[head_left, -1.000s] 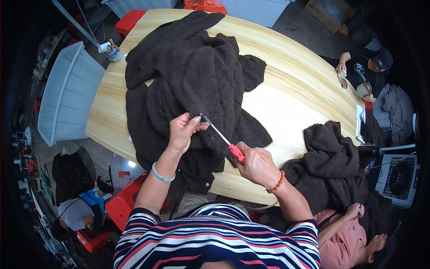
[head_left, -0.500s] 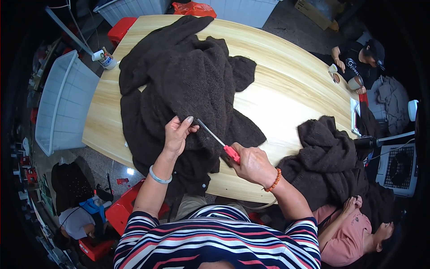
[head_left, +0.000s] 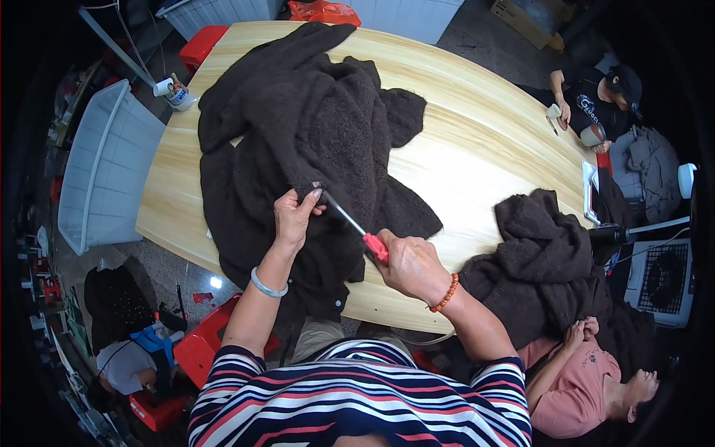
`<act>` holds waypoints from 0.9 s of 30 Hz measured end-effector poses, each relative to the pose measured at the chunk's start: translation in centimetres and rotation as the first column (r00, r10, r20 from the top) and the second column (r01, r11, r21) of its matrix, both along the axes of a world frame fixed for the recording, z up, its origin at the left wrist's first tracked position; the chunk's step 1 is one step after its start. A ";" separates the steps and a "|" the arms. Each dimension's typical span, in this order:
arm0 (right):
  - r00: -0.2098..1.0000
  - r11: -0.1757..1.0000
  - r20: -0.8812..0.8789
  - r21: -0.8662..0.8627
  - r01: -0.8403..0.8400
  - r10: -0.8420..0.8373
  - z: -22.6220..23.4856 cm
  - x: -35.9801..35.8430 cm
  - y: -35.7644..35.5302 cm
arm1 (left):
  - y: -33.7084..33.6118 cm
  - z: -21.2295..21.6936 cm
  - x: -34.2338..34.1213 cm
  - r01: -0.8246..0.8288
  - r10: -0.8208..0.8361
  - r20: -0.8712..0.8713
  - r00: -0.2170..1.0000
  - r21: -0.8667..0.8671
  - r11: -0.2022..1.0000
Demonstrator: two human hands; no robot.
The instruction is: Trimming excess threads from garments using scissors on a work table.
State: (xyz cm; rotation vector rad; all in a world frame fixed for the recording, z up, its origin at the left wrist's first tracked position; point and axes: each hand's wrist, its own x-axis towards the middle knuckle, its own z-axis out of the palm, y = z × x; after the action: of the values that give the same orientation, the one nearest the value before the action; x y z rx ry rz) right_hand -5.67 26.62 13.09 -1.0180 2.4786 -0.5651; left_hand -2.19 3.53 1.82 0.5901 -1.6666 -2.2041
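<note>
A dark brown, knitted-looking garment lies rumpled across the left half of the table, its edge hanging down toward me. My left hand is closed, pinching a bit of this garment between thumb and fingers. In my right hand is a red-handled tool with a slim straight metal shaft. Its tip meets the cloth right beside my left thumb. The tip's exact shape is too small to tell, and a small pale spot shows there.
The wooden table bears another dark brown garment heap at the right. A person in pink sits at lower right, another in black at far right. Beyond the left edge stand a white bin and a tub of tools.
The tool has moved slightly left and up, and its tip now meets the cloth at my left thumb. The cloth there is bunched a little higher.
</note>
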 end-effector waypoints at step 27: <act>0.986 0.995 0.143 -0.022 0.095 -0.091 -1.1 1.0 6.0 | 5.0 1.2 2.1 -0.016 -0.126 0.160 0.979 0.676 0.737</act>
State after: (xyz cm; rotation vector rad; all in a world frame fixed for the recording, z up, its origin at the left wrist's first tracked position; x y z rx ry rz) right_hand -4.64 32.57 12.02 -0.8452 2.4074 -0.6800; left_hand -0.07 8.49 2.99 0.9668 -0.8927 -2.8715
